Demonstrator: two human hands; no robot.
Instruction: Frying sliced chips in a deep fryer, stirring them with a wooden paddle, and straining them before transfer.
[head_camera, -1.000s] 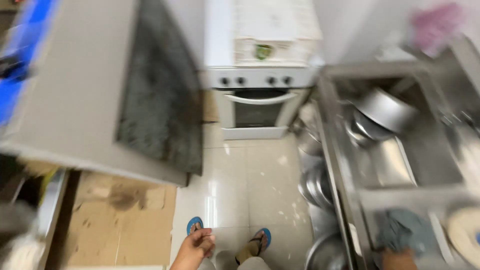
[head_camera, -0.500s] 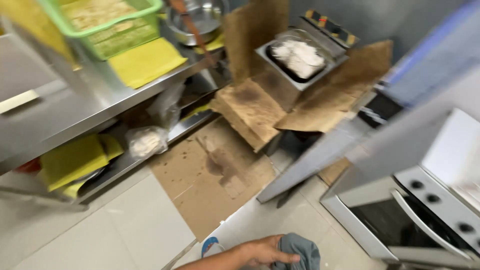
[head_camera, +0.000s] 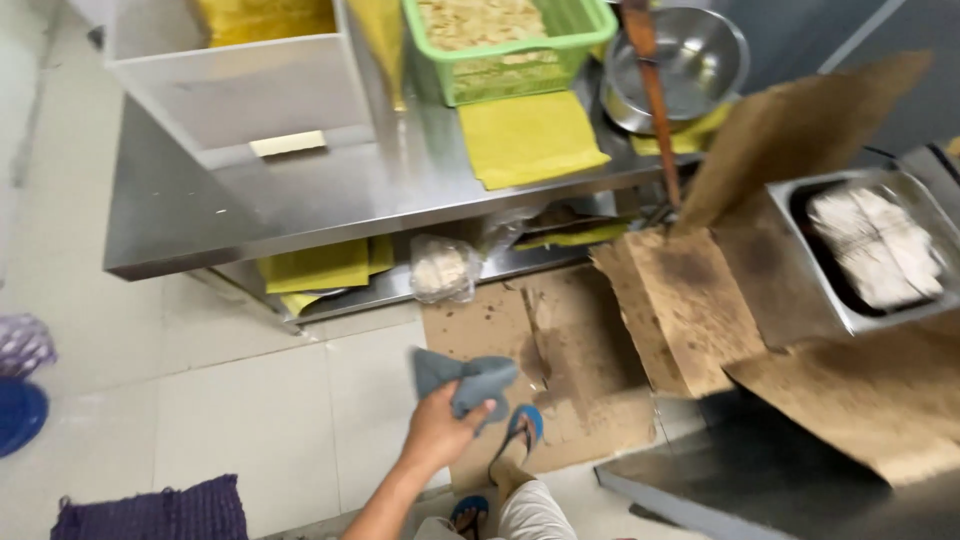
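Left hand (head_camera: 440, 425) is up in front now, clenched on a crumpled grey-blue cloth (head_camera: 470, 378) — half a second back that same cloth sat low at the bottom edge of the view, and a second back the hand hung down by the sandals with the stove ahead. So the view has swung round, away from the stove and sink, and the cloth has come along, lifted clear of the floor. It hangs over the stained cardboard (head_camera: 560, 350) on the tiles, near the steel surface (head_camera: 330, 190), touching neither. On that surface: a green basket (head_camera: 505, 45), a yellow sheet (head_camera: 530, 135), a metal bowl (head_camera: 680, 60). A clear bag (head_camera: 442, 268) sits on the lower shelf. Right hand — not in view, so no telling its state. The carrying looks underway, cloth held firm.
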